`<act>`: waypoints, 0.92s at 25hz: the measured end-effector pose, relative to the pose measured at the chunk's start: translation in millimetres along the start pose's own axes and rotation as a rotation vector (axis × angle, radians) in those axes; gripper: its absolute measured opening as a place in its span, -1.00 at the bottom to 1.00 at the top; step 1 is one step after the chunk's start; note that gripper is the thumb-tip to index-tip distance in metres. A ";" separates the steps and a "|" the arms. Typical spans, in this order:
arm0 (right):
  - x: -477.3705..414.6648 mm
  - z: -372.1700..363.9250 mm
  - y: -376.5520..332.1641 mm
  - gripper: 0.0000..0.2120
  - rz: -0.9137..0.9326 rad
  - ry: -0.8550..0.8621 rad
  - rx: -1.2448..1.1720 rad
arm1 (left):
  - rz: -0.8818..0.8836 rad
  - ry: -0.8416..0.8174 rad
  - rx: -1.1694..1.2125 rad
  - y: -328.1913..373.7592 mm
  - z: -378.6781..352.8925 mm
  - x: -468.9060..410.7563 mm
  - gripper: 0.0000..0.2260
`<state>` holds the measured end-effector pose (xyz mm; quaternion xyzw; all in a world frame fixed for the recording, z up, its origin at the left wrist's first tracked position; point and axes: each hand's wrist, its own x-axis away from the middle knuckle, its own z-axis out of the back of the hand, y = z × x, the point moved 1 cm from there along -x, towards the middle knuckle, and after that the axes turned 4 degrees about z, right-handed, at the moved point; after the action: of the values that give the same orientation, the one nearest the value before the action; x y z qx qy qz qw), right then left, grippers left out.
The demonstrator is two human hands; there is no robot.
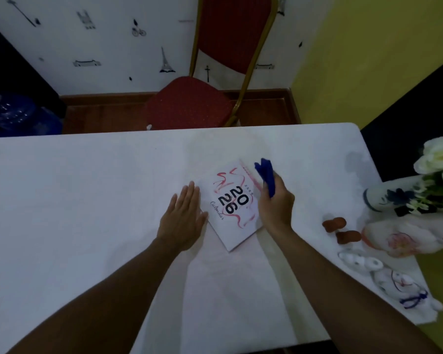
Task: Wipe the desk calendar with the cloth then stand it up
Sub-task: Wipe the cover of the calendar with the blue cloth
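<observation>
A white desk calendar printed "2026" with red ribbons lies flat and turned at an angle on the white table. My left hand rests flat with fingers spread on the table, touching the calendar's left edge. Just over the calendar's right side, my right hand grips a bunched blue cloth, which sticks up above the calendar's far right corner.
A red chair stands behind the table's far edge. At the right are a vase with white flowers, two brown pieces, white bags and small trinkets. Blue water jugs sit on the floor at far left.
</observation>
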<state>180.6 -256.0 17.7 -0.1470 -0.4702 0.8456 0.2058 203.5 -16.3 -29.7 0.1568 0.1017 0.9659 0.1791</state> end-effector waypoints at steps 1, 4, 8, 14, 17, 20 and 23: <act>-11.3 -11.1 0.3 -0.62 -0.068 -0.010 0.008 | 0.011 -0.010 -0.004 -1.8 -4.3 -2.9 -0.31; -27.9 -45.8 8.2 -0.61 -0.161 -0.091 0.096 | 0.025 -0.034 -0.003 -8.3 -17.2 -6.1 -0.24; -21.6 -75.7 15.5 -0.53 -0.106 -0.154 0.227 | 0.009 -0.020 -0.015 -14.4 -24.7 -7.9 -0.25; -17.4 -108.9 19.5 -0.45 0.160 -0.268 0.518 | -0.006 -0.020 -0.019 -17.8 -28.8 -10.3 -0.28; -16.9 -107.2 24.4 -0.38 0.326 -0.389 0.589 | -0.017 -0.022 0.000 -19.6 -29.3 -10.1 -0.32; -1.1 -87.1 30.9 -0.39 0.518 -0.543 0.517 | -0.023 -0.024 0.022 -20.8 -30.2 -9.6 -0.35; 29.4 -63.9 38.2 -0.42 0.593 -0.647 0.455 | -0.023 -0.044 0.035 -20.8 -29.7 -10.8 -0.38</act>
<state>175.2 -212.8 -49.6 0.0444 -0.2512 0.9512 -0.1734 209.5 -5.5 -65.5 0.1801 0.1166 0.9581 0.1897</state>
